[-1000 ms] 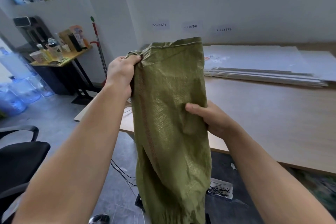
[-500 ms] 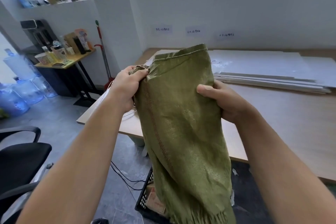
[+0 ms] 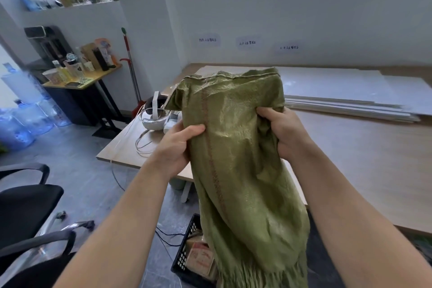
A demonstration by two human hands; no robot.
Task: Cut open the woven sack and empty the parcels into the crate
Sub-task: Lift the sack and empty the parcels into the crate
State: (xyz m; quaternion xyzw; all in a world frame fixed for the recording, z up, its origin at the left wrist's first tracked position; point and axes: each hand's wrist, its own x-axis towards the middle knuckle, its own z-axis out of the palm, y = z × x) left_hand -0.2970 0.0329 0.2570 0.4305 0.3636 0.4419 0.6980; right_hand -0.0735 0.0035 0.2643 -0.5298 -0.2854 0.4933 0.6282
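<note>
I hold a limp green woven sack (image 3: 240, 170) upright in front of me, stitched end up and frayed cut end hanging down. My left hand (image 3: 177, 147) pinches its left side below the top. My right hand (image 3: 284, 133) is bunched into its right side at about the same height. Below the frayed end stands a black plastic crate (image 3: 184, 252) on the floor. Brown parcels (image 3: 201, 257) lie inside it, partly hidden by the sack.
A wooden table (image 3: 362, 159) runs behind the sack, with stacked white boards (image 3: 350, 98) at the back and a white headset (image 3: 155, 117) with cables at its left corner. A black office chair (image 3: 25, 213) stands at the left. Water bottles (image 3: 25, 119) and a side table (image 3: 81, 82) are beyond.
My left hand has moved down from the sack's top corner to its left side. My right hand now bunches the fabric. The view has risen and the headset has come into sight.
</note>
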